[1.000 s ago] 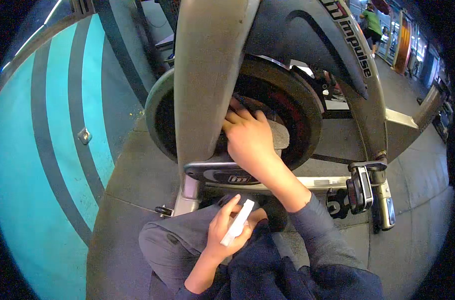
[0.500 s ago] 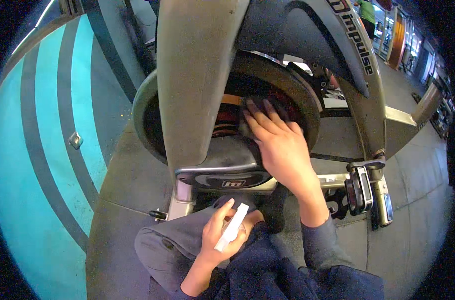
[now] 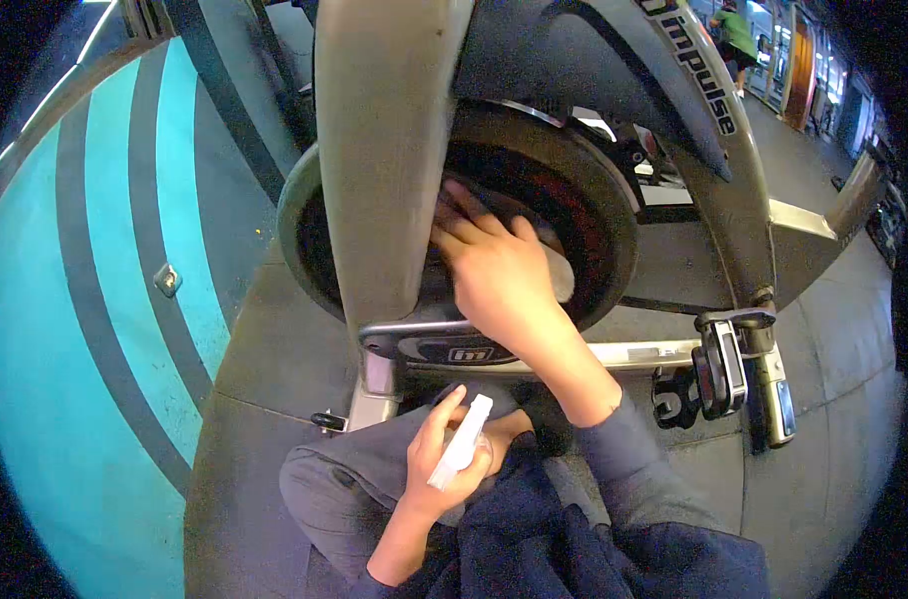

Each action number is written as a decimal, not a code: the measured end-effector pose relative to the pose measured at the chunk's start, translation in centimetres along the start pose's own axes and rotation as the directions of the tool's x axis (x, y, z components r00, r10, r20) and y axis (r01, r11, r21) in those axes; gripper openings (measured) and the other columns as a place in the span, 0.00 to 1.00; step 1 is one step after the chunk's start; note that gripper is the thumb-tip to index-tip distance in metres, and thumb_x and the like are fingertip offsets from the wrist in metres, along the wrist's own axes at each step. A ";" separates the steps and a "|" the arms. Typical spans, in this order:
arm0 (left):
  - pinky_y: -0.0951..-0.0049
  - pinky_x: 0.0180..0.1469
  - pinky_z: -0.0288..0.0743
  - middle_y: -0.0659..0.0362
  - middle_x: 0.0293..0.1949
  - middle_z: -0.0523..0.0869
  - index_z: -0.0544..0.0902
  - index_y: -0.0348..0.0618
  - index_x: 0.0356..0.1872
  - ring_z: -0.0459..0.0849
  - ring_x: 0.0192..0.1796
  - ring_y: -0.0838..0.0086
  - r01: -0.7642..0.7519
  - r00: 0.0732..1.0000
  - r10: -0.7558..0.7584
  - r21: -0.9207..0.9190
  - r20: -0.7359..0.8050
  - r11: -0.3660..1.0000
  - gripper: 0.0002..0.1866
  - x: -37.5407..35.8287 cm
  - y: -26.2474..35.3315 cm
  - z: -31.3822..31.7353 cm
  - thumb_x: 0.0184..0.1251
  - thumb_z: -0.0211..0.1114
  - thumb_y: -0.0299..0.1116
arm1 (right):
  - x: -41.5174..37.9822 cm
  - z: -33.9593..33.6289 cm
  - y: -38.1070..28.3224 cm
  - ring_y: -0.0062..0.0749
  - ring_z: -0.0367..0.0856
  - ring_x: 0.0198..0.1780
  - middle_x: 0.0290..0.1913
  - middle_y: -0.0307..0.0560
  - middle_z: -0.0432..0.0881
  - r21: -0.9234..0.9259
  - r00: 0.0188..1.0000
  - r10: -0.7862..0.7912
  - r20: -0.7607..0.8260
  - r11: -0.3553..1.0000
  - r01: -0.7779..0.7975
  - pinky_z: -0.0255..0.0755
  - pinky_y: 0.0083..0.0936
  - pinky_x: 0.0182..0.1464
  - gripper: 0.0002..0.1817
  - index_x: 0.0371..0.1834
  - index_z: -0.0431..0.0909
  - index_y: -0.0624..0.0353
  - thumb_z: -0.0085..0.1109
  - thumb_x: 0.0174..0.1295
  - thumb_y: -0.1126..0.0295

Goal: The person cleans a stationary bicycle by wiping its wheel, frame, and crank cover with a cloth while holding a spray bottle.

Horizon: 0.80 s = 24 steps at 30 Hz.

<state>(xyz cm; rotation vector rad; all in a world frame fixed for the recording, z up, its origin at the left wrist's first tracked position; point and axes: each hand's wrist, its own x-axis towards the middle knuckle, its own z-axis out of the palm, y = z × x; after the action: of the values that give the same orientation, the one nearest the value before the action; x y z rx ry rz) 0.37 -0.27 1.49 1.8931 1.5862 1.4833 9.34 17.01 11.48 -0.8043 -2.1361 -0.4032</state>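
Near the lap, the left hand (image 3: pixel 442 461) curls its fingers around a white-topped sprayer (image 3: pixel 461 449). Beyond, the right hand (image 3: pixel 507 280) reaches in at the flywheel (image 3: pixel 610 215), fingers spread, seemingly wiping; any cloth beneath is unclear. Working there calls for keeping knuckles clear of the frame post (image 3: pixel 379 170).

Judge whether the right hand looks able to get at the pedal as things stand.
Probably yes: the right hand is at the flywheel, and the pedal sits to the right of its forearm, with nothing visible covering it.
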 end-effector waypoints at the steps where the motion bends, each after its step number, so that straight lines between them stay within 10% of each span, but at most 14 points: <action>1: 0.68 0.50 0.79 0.49 0.41 0.87 0.67 0.34 0.64 0.87 0.44 0.65 0.007 1.000 -0.007 -0.024 -0.016 1.000 0.34 -0.2 0.0 0.1 0.51 0.64 0.25 | -0.7 -0.5 0.2 0.34 0.69 0.68 0.61 0.39 0.77 0.005 0.999 0.035 -0.032 0.999 -0.035 0.66 0.36 0.51 0.24 0.53 0.79 0.54 0.54 0.48 0.76; 6: 0.65 0.42 0.80 0.50 0.38 0.83 0.71 0.34 0.61 0.85 0.38 0.59 -0.133 0.990 0.134 0.021 -0.043 0.991 0.34 -0.3 -0.2 0.2 0.47 0.68 0.23 | -3.8 -3.2 1.3 0.38 0.70 0.66 0.63 0.42 0.75 0.021 0.968 0.244 0.052 0.969 -0.245 0.67 0.38 0.53 0.25 0.60 0.74 0.56 0.55 0.55 0.72; 13: 0.66 0.47 0.80 0.49 0.40 0.87 0.68 0.33 0.62 0.87 0.41 0.63 -0.118 0.993 0.118 0.021 0.006 0.993 0.34 0.0 -0.3 0.2 0.49 0.66 0.26 | -2.8 -2.9 1.3 0.40 0.66 0.70 0.68 0.44 0.70 -0.098 0.968 0.170 0.182 0.983 -0.154 0.67 0.35 0.55 0.28 0.64 0.72 0.55 0.54 0.56 0.74; 24: 0.67 0.48 0.80 0.50 0.40 0.87 0.67 0.34 0.63 0.87 0.42 0.65 -0.095 0.995 0.096 0.037 -0.032 0.995 0.34 -0.1 -0.3 0.3 0.49 0.63 0.23 | 0.8 1.9 -1.1 0.34 0.74 0.62 0.46 0.40 0.83 0.012 0.984 -0.014 0.176 1.000 0.012 0.66 0.37 0.51 0.15 0.40 0.82 0.55 0.55 0.47 0.74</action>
<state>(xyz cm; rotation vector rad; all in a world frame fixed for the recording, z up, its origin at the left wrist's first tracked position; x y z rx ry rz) 0.45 -0.16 1.10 2.0002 1.5662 1.5429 7.15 17.49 10.89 -0.8472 -2.3065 -0.3374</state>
